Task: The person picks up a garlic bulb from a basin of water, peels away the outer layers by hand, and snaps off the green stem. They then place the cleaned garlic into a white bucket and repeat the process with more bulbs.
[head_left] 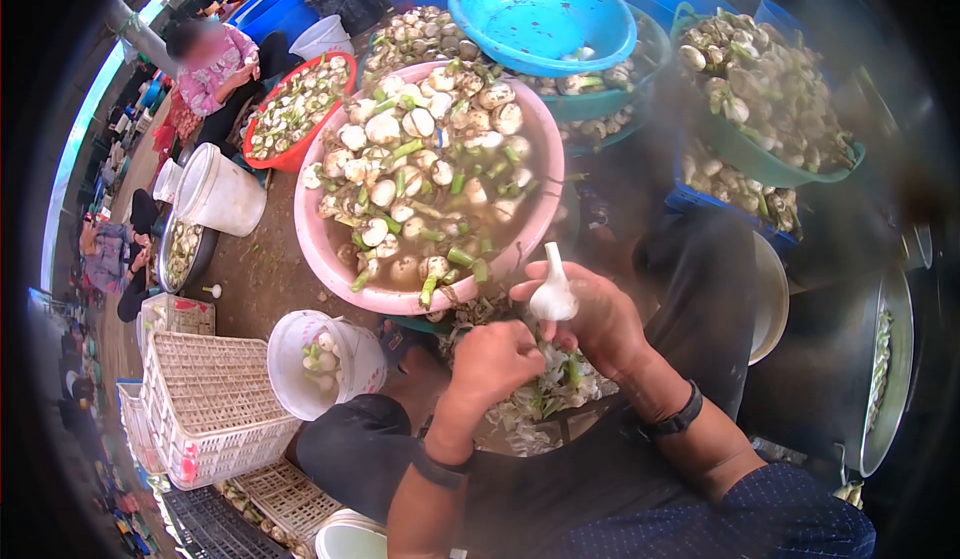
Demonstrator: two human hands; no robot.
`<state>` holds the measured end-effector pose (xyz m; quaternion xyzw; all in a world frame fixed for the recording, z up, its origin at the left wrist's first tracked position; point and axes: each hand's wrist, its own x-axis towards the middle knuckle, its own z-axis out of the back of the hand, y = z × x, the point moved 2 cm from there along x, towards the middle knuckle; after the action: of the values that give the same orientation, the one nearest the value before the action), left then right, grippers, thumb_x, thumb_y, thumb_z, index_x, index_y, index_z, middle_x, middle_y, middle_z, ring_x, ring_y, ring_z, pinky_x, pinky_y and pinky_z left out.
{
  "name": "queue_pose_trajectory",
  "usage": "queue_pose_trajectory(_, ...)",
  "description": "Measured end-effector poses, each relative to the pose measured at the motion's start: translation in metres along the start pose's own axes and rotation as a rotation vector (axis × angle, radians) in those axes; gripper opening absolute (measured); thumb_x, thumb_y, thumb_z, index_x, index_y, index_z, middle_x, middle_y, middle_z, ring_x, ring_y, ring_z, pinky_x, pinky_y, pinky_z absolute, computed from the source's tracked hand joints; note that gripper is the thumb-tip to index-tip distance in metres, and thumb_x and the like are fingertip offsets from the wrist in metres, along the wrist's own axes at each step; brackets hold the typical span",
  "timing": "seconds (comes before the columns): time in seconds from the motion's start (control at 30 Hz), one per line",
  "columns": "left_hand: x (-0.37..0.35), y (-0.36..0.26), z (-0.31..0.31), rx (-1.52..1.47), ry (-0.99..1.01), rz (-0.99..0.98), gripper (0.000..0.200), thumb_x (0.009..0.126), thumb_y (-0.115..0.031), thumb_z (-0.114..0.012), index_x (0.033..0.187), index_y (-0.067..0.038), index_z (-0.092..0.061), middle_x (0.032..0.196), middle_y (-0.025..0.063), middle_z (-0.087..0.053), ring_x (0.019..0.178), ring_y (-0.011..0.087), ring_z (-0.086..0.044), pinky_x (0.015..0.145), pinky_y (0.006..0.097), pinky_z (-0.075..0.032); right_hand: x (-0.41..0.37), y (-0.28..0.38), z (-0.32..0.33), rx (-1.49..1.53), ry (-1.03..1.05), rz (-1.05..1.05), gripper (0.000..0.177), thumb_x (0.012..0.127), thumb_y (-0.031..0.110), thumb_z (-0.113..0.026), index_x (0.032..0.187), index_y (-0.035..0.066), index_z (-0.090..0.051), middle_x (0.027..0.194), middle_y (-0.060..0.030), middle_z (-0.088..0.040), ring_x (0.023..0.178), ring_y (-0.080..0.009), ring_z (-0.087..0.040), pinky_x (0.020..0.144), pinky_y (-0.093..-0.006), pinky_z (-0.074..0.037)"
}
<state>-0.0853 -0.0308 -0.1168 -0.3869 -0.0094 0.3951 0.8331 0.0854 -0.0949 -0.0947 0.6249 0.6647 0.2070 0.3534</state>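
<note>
A clean white garlic bulb point(555, 297) with a short pale stem stands upright in my right hand point(600, 324), held between thumb and fingers. Just left of it, my left hand point(495, 364) is curled into a fist; whatever it may hold is hidden. Below both hands lies a heap of peeled skins and green scraps point(560, 389). Beyond them sits a pink basin point(545, 204), full of garlic bulbs point(400, 184) with cut green stems in murky water. A white bucket point(285, 364) with a few bulbs inside stands left of my left hand.
A blue basin point(540, 14) rests atop a garlic-filled tub at the back. A green tub point(845, 159) heaped with garlic stands right. Woven plastic baskets point(215, 389) and an upright white bucket point(220, 194) are left. Another person point(215, 69) sits beside a red basin point(300, 114).
</note>
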Motion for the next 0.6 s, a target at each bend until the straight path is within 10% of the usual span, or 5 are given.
queue_pose_trajectory(0.17, -0.005, -0.013, -0.013, 0.173, 0.377, -0.075, 0.034, 0.090, -0.046, -0.072, 0.086, -0.012, -0.081, 0.083, 0.0141, -0.075, 0.078, 0.0374, -0.072, 0.073, 0.0458, -0.058, 0.000, -0.004, -0.006, -0.111, -0.038, 0.036, 0.054, 0.103, 0.030, -0.064, 0.149, 0.003, -0.054, 0.114, -0.0071, -0.073, 0.069, -0.0043, -0.059, 0.055, -0.0184, -0.042)
queue_pose_trajectory(0.3, 0.000, 0.000, 0.002, -0.033, -0.059, -0.035, 0.023, 0.095, -0.028, -0.072, 0.110, -0.011, -0.080, 0.084, 0.0158, -0.075, 0.076, 0.0290, -0.075, 0.072, 0.0402, -0.058, -0.001, -0.009, 0.002, -0.229, -0.022, 0.003, 0.046, 0.110, 0.035, -0.058, 0.145, 0.006, -0.059, 0.099, -0.0001, -0.072, 0.065, -0.0011, -0.049, 0.053, -0.0191, -0.034)
queue_pose_trajectory(0.37, 0.001, -0.006, 0.015, -0.475, -0.126, 0.124, 0.033, 0.101, -0.011, -0.063, 0.132, 0.000, -0.070, 0.092, 0.0081, -0.078, 0.076, 0.0099, -0.072, 0.069, 0.0276, -0.058, -0.002, -0.005, -0.001, -0.294, -0.063, -0.022, 0.044, 0.111, 0.037, -0.055, 0.141, 0.006, -0.062, 0.095, 0.0005, -0.071, 0.065, -0.0011, -0.049, 0.052, -0.0197, -0.033)
queue_pose_trajectory(0.6, 0.002, -0.008, 0.029, -1.158, -0.134, -0.008, 0.042, 0.105, -0.018, -0.065, 0.141, 0.003, -0.062, 0.109, 0.0095, -0.075, 0.077, 0.0094, -0.068, 0.069, 0.0241, -0.058, 0.001, -0.011, -0.002, -0.641, -0.095, 0.141, 0.044, 0.115, 0.034, -0.042, 0.124, 0.001, -0.069, 0.083, -0.0018, -0.068, 0.076, -0.0070, -0.060, 0.068, -0.0252, -0.048)
